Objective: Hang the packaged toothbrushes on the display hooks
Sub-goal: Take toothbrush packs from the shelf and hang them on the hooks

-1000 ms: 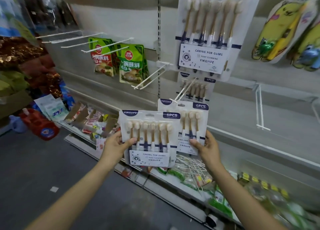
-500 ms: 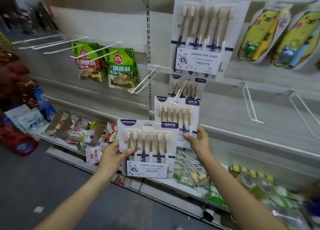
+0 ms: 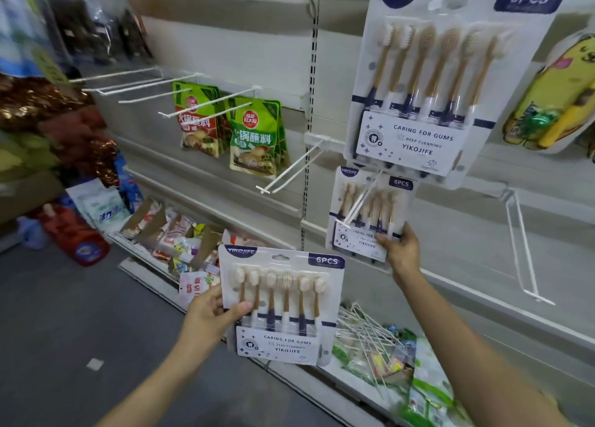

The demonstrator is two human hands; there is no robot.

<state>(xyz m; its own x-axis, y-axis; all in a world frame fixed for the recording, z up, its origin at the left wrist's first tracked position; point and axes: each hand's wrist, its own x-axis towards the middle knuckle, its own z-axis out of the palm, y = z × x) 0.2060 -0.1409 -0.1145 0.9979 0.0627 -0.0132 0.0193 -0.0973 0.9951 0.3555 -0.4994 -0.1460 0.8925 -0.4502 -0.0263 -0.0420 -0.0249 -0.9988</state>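
White card and clear blister — six-piece toothbrush pack point(image 3: 367, 214), item in hand. Location: against the shelf back panel, slid well back along the white wire display hook point(image 3: 357, 203), whose prongs run forward across the pack's face to a tip at its lower left. Right hand point(image 3: 402, 249): fingers pinched on the pack's lower right corner, thumb on the front.

Second toothbrush pack point(image 3: 280, 304) — same make, held low and well apart from the hook. Left hand point(image 3: 212, 314): clamped on the pack's left edge, thumb across the brush necks.

Hung pack point(image 3: 447, 82): already on an upper hook, directly above, its lower edge overlapping the top of the item in hand.

Handling notes, as judgement:
- Step in hand appears to be seating the first pack fully to the rear of the hook.
- Push from the lower corner tends to swing the card; keep it square to the prongs and guide it straight back.
- Whether the hang hole is properly threaded cannot be told here; check before letting go.
- Keep the second pack low, clear of the hook tip, until the first hangs free.
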